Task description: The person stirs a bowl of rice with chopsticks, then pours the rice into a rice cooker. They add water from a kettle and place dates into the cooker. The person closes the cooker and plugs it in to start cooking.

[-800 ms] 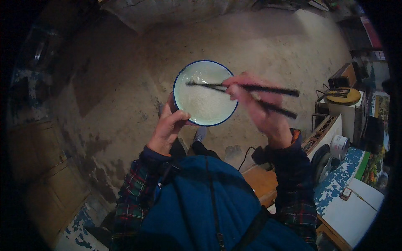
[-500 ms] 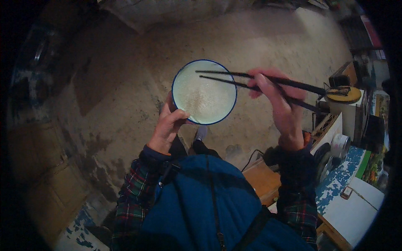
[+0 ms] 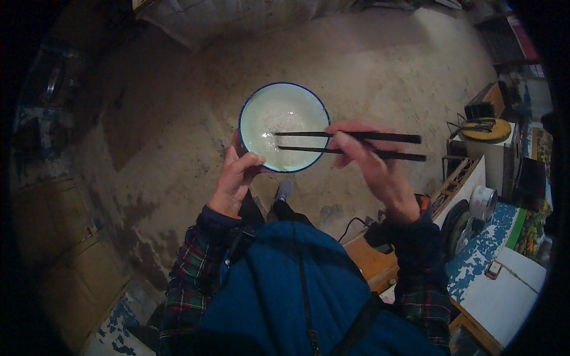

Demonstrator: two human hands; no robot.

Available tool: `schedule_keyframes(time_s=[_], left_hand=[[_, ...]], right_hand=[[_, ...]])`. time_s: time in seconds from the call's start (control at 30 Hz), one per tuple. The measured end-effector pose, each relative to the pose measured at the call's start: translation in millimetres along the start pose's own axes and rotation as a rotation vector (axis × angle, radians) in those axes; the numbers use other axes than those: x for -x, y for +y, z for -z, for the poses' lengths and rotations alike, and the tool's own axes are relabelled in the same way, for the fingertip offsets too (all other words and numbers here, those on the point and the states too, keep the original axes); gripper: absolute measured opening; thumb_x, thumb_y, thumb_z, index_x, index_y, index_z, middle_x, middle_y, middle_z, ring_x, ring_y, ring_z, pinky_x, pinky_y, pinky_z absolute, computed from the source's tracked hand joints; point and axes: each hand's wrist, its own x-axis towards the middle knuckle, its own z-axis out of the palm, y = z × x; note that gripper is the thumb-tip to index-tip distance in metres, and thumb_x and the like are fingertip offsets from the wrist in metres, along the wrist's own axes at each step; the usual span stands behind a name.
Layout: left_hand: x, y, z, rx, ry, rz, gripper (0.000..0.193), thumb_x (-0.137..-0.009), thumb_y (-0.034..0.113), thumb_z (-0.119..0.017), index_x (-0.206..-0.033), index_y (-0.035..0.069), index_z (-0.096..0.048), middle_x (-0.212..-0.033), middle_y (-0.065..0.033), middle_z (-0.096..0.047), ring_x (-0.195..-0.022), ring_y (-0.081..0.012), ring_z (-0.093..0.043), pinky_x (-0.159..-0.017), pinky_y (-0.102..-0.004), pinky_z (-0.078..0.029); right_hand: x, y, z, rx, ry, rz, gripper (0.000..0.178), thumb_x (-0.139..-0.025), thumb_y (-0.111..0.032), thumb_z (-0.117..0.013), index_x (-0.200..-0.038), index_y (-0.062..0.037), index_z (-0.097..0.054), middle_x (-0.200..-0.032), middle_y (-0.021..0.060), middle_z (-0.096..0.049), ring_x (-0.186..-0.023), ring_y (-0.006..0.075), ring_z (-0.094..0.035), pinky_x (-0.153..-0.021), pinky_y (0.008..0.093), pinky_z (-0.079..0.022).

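Note:
In my left hand I hold a round pale bowl with a thin blue rim, my thumb pressed on its near left edge. Inside it lies a whitish, glistening content, wet-looking, whose kind I cannot make out. My right hand, a little blurred, is closed round a pair of black chopsticks. Their tips reach over the rim and into the middle of the bowl, slightly apart from each other. Both forearms wear dark plaid sleeves.
Beneath the bowl spreads a worn, stained floor, with my grey shoe on it. On the right are a wooden cabinet, a worn blue-and-white surface, a white can and a yellow round board. Brown panels stand at left.
My right hand has brought the chopsticks lower and to the left, and their tips are now farther apart and lower in the bowl. The bowl has shifted slightly left.

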Motion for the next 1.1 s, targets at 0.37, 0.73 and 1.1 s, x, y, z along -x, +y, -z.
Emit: schedule_keyframes(time_s=[0.37,0.73,1.1], left_hand=[[-7.4,-2.6,4.6,-0.032,0.081,0.048,0.088,-0.071,0.004,-0.064,-0.149,0.01,-0.024,-0.136,-0.0168,-0.043,-0.117,-0.0343,-0.056,-0.08,-0.0464,-0.061],[-9.9,1.1,3.4,0.025,0.023,-0.013,0.086,-0.069,0.002,-0.064,-0.147,0.01,-0.029,-0.134,-0.0146,-0.046,-0.115,-0.0311,-0.057,-0.081,-0.0454,-0.06],[-12.0,2.7,6.6,0.026,0.013,-0.01,0.086,-0.069,0.003,-0.065,-0.147,0.01,-0.029,-0.135,-0.0154,-0.046,-0.115,-0.032,-0.058,-0.08,-0.0441,-0.061]], right_hand=[[-11.4,-1.1,-4.7,0.022,0.119,-0.061,0.021,-0.093,-0.013,-0.063,-0.108,0.0009,-0.068,-0.082,0.0067,-0.066,-0.069,0.011,-0.061,-0.061,0.0237,-0.051],[-13.0,-2.1,-11.6,-0.036,0.054,0.062,0.021,-0.095,-0.016,-0.062,-0.107,0.0018,-0.068,-0.082,0.0075,-0.067,-0.066,0.0102,-0.06,-0.06,0.0225,-0.05],[-15.6,0.1,-9.0,0.069,-0.084,0.079,0.019,-0.095,-0.014,-0.062,-0.106,-0.0002,-0.069,-0.082,0.0073,-0.068,-0.064,0.0112,-0.06,-0.058,0.0216,-0.05]])
